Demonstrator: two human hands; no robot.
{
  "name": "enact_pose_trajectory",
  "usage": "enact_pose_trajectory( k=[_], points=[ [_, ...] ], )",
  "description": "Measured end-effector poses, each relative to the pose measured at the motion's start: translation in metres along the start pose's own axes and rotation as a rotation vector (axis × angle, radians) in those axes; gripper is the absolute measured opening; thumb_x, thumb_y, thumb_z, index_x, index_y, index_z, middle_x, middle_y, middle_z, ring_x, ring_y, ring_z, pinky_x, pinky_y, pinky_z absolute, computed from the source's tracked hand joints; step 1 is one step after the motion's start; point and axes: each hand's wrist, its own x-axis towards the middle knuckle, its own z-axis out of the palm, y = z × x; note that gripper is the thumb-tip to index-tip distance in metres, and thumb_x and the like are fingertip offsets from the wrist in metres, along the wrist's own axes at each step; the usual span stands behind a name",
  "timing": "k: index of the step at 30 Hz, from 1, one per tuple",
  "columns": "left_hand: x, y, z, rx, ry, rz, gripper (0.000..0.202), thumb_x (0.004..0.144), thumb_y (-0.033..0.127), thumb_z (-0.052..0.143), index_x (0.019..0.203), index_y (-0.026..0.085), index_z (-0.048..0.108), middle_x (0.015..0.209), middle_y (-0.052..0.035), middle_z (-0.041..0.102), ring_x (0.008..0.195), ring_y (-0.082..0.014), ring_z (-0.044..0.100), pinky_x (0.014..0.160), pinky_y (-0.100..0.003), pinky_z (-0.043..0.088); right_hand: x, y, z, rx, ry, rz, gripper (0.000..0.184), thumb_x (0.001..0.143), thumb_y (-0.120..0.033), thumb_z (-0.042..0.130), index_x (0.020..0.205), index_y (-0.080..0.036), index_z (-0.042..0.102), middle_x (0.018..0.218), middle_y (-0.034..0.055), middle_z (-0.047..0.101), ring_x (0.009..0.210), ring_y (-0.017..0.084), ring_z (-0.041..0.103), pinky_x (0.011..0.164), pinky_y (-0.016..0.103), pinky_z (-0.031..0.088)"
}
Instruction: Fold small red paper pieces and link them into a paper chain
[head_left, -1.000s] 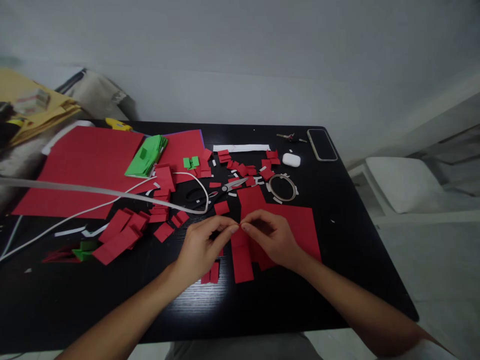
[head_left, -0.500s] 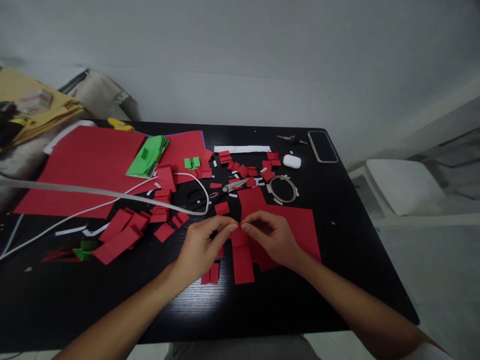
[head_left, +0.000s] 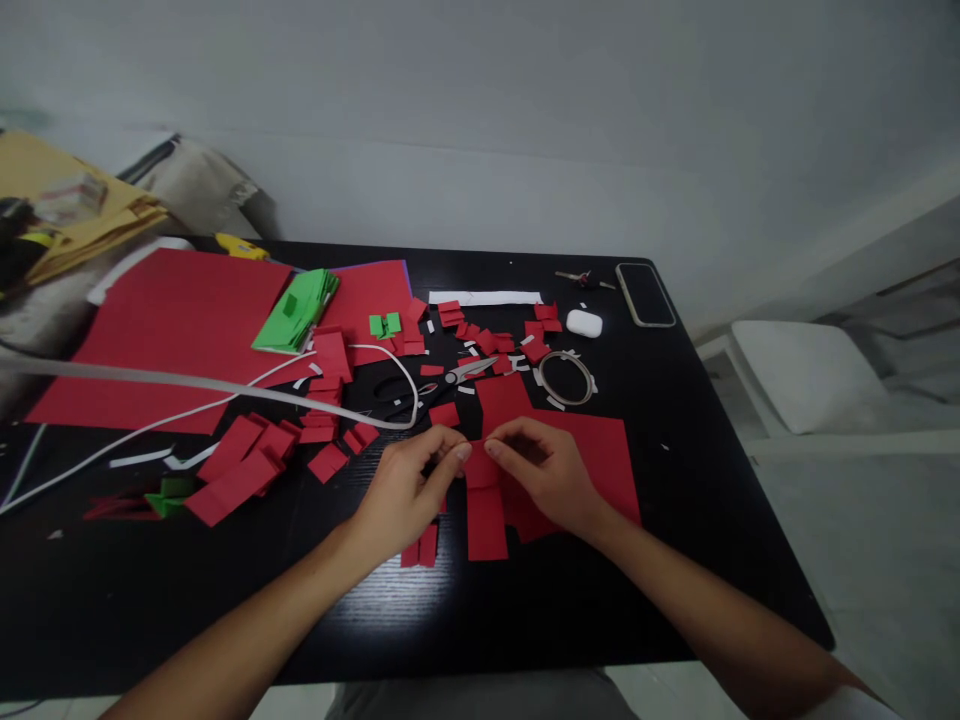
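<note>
While two hands pinch one red slip, cuttings crowd the table

Where the fingertips meet near the table's (head_left: 525, 620) middle, the left hand (head_left: 409, 490) and right hand (head_left: 544, 475) each close narrowly on the top of a small red slip (head_left: 480, 465), thumb against forefinger. The left hand grips from 9 o'clock and the right from 3 o'clock. The slip sits low over a longer red strip (head_left: 486, 528), which runs toward 6 o'clock. A red sheet (head_left: 604, 450) lies flat under the right hand and spreads toward 3 o'clock.

At 12 o'clock from the hands lie scissors (head_left: 442, 385), with loose red scraps (head_left: 487, 340) beyond them and a white strip (head_left: 485, 298) farther still. At 1 o'clock sit a tape ring (head_left: 565, 377), an earbud case (head_left: 583, 323) and, near the far edge, a phone (head_left: 643, 292).

Toward 10 o'clock lie a green stack (head_left: 296, 312) and a big red sheet (head_left: 172, 330), crossed by a white cable (head_left: 225, 390). Folded red pieces (head_left: 240, 470) lie at 9 o'clock. Two small red bits (head_left: 420, 547) rest just below the left wrist at 6 o'clock.
</note>
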Motion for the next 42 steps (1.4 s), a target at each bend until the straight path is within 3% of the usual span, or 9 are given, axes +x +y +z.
enact_pose_trajectory(
  k=[4, 10, 13, 19, 25, 29, 32, 35, 42],
  points=[
    [-0.001, -0.001, 0.0, -0.013, -0.011, -0.017, 0.026, 0.104, 0.035, 0.052, 0.09, 0.018, 0.067, 0.073, 0.002, 0.064, 0.067, -0.0119, 0.058, 0.063, -0.023, 0.043, 0.001, 0.0, 0.0, 0.039, -0.04, 0.041, 0.018, 0.089, -0.039, 0.076, 0.09, -0.021, 0.074, 0.086, 0.0034, 0.077, 0.079, 0.018, 0.071, 0.074, 0.03, 0.057],
    [-0.001, 0.0, -0.002, -0.055, 0.021, -0.035, 0.027, 0.103, 0.036, 0.053, 0.088, 0.018, 0.067, 0.071, 0.0021, 0.061, 0.066, -0.0125, 0.055, 0.063, -0.024, 0.043, 0.001, 0.001, 0.0, 0.025, -0.21, 0.152, 0.025, 0.082, -0.041, 0.083, 0.083, -0.02, 0.07, 0.078, -0.0007, 0.071, 0.069, 0.015, 0.064, 0.065, 0.028, 0.051],
    [0.0, -0.001, -0.001, -0.074, 0.027, -0.053, 0.027, 0.102, 0.036, 0.055, 0.087, 0.018, 0.067, 0.069, 0.0027, 0.058, 0.063, -0.0124, 0.053, 0.061, -0.024, 0.042, 0.001, 0.001, -0.001, 0.025, -0.214, 0.161, 0.023, 0.084, -0.04, 0.081, 0.084, -0.019, 0.071, 0.078, -0.0009, 0.071, 0.07, 0.015, 0.063, 0.066, 0.028, 0.05],
    [0.002, -0.003, 0.001, -0.137, -0.001, -0.057, 0.017, 0.099, 0.034, 0.061, 0.095, 0.019, 0.068, 0.084, -0.001, 0.069, 0.074, -0.0142, 0.063, 0.071, -0.025, 0.05, 0.002, -0.001, -0.001, 0.013, -0.253, 0.157, 0.018, 0.085, -0.035, 0.079, 0.088, -0.018, 0.074, 0.081, 0.0, 0.072, 0.073, 0.015, 0.063, 0.07, 0.028, 0.05],
    [0.005, -0.002, -0.002, -0.181, 0.027, -0.072, 0.024, 0.097, 0.039, 0.064, 0.086, 0.018, 0.069, 0.07, 0.0023, 0.061, 0.064, -0.0122, 0.054, 0.062, -0.023, 0.045, 0.0, -0.002, 0.0, 0.02, -0.265, 0.146, 0.022, 0.083, -0.038, 0.082, 0.09, -0.019, 0.073, 0.075, -0.0021, 0.067, 0.066, 0.013, 0.058, 0.064, 0.026, 0.048],
    [0.01, 0.001, -0.007, -0.319, 0.053, -0.09, 0.027, 0.092, 0.044, 0.072, 0.084, 0.018, 0.072, 0.071, 0.0009, 0.064, 0.064, -0.0126, 0.056, 0.062, -0.024, 0.048, 0.002, -0.002, -0.003, 0.131, -0.271, 0.15, 0.027, 0.085, -0.045, 0.08, 0.093, -0.021, 0.071, 0.085, 0.0003, 0.07, 0.077, 0.016, 0.063, 0.073, 0.028, 0.052],
    [0.012, 0.002, -0.009, -0.423, 0.06, -0.081, 0.027, 0.089, 0.045, 0.077, 0.084, 0.018, 0.075, 0.078, -0.0017, 0.069, 0.068, -0.0135, 0.061, 0.066, -0.025, 0.051, 0.004, -0.001, -0.006, 0.365, -0.306, 0.214, 0.033, 0.091, -0.054, 0.073, 0.094, -0.021, 0.07, 0.092, 0.0018, 0.07, 0.085, 0.017, 0.067, 0.081, 0.03, 0.054],
    [0.013, 0.001, -0.008, -0.507, 0.056, -0.069, 0.027, 0.087, 0.046, 0.079, 0.082, 0.019, 0.075, 0.079, -0.0019, 0.07, 0.066, -0.0131, 0.062, 0.064, -0.025, 0.052, 0.004, -0.001, -0.007, 0.516, -0.331, 0.287, 0.033, 0.085, -0.048, 0.083, 0.094, -0.021, 0.067, 0.095, 0.0014, 0.07, 0.089, 0.017, 0.069, 0.087, 0.031, 0.055],
    [0.009, 0.002, -0.01, -0.338, 0.057, -0.103, 0.033, 0.096, 0.051, 0.067, 0.103, 0.02, 0.077, 0.091, -0.004, 0.071, 0.076, -0.0145, 0.063, 0.071, -0.026, 0.052, 0.005, -0.003, -0.007, 0.454, -0.265, 0.259, 0.034, 0.074, -0.036, 0.092, 0.091, -0.021, 0.067, 0.101, 0.0014, 0.072, 0.092, 0.016, 0.07, 0.091, 0.032, 0.056]
  ],
)
